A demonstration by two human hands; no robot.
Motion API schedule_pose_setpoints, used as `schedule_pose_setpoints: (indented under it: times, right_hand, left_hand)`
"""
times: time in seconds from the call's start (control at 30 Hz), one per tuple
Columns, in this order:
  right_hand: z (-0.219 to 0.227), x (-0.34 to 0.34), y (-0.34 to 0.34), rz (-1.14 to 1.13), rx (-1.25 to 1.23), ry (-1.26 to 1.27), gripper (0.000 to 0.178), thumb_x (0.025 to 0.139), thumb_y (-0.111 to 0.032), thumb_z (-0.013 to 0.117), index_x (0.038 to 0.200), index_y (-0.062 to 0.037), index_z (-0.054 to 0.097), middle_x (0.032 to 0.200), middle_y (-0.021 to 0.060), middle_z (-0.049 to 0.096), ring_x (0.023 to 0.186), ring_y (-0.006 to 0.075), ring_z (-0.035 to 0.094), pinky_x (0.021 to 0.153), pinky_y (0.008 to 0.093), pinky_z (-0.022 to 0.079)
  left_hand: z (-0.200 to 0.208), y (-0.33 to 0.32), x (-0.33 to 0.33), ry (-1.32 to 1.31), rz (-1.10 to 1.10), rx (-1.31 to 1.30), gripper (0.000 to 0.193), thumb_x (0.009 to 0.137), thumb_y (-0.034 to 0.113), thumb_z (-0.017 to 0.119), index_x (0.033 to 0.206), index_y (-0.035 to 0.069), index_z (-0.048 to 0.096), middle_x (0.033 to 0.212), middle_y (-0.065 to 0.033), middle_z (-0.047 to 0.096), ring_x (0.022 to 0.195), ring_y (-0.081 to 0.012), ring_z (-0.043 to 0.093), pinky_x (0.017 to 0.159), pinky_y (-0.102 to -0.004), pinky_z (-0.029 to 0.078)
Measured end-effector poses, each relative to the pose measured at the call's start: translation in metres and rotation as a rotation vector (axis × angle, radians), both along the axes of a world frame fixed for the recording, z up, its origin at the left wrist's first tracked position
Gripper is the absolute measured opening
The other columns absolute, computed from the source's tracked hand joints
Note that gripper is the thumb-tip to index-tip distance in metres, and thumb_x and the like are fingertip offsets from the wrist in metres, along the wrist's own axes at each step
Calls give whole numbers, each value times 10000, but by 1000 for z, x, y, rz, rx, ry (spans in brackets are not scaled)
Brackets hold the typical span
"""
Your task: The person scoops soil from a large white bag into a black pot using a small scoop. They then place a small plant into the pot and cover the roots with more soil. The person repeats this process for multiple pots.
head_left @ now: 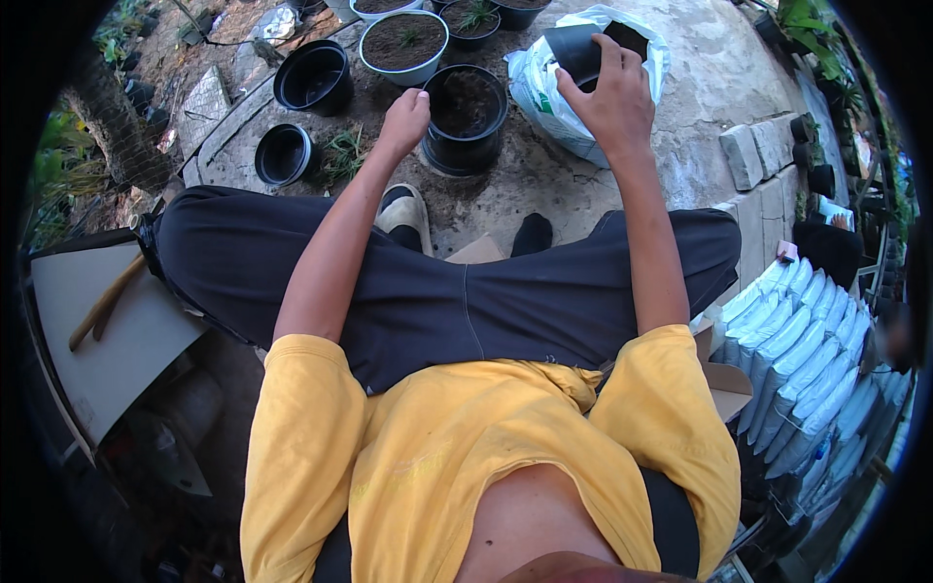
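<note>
My left hand (404, 120) is closed at the left rim of a black plant pot (464, 153), which has some dark soil inside and stands on the ground in front of me. To its right, my right hand (622, 97) grips a smaller dark piece that looks like a small black pot (575, 52). It is tilted at the mouth of a white plastic bag (536, 95). Dark soil (627, 39) shows inside the bag behind my fingers.
Two empty black pots (313, 78) (283, 154) stand at the left, near a loose grassy plant (344, 154). Beyond are soil-filled pots (404, 44) with seedlings. Concrete blocks (742, 157) and stacked plastic packs (797, 335) lie at the right. A board (117, 340) with a wooden-handled tool (105, 303) is at my left.
</note>
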State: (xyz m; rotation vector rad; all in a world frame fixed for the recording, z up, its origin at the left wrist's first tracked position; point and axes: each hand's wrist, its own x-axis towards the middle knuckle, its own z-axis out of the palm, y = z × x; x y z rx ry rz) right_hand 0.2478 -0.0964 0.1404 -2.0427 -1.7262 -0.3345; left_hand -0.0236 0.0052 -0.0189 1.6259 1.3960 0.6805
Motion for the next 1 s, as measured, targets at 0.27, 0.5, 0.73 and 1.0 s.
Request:
schedule_pose_setpoints:
  times: [0.27, 0.5, 0.73, 1.0]
  right_hand:
    - [-79, 73, 18, -172, -349, 2, 731, 811, -416, 765, 1389, -78, 472, 1253, 224, 563, 1137, 419, 592, 875, 510, 545]
    - [-164, 82, 22, -66, -571, 92, 556, 856, -299, 723, 1328, -103, 504, 1217, 217, 616, 1102, 409, 634, 922, 491, 527]
    - [-147, 111, 35, -138, -572, 611, 707, 785, -554, 739, 1272, -55, 625, 1223, 218, 670, 1142, 343, 650, 983, 388, 496]
    - [-55, 104, 18, -363, -411, 429, 780, 783, -625, 689, 1303, -53, 580, 1221, 236, 661, 1165, 366, 634, 992, 431, 487]
  left_hand:
    - [2, 2, 1, 20, -27, -61, 398, 1020, 328, 433, 1072, -19, 620, 1049, -269, 662, 1051, -432, 623, 924, -465, 468]
    - [-7, 5, 0, 4, -24, -54, 403, 1024, 333, 422, 1079, -16, 618, 1065, -272, 660, 1058, -433, 620, 922, -469, 466]
    - [-11, 4, 0, -53, -27, -64, 414, 1023, 335, 420, 1069, -24, 620, 1057, -276, 659, 1055, -437, 620, 920, -470, 465]
    - [-1, 1, 3, 15, -18, -38, 416, 1022, 329, 411, 1031, -32, 618, 1014, -275, 657, 1019, -433, 625, 892, -480, 467]
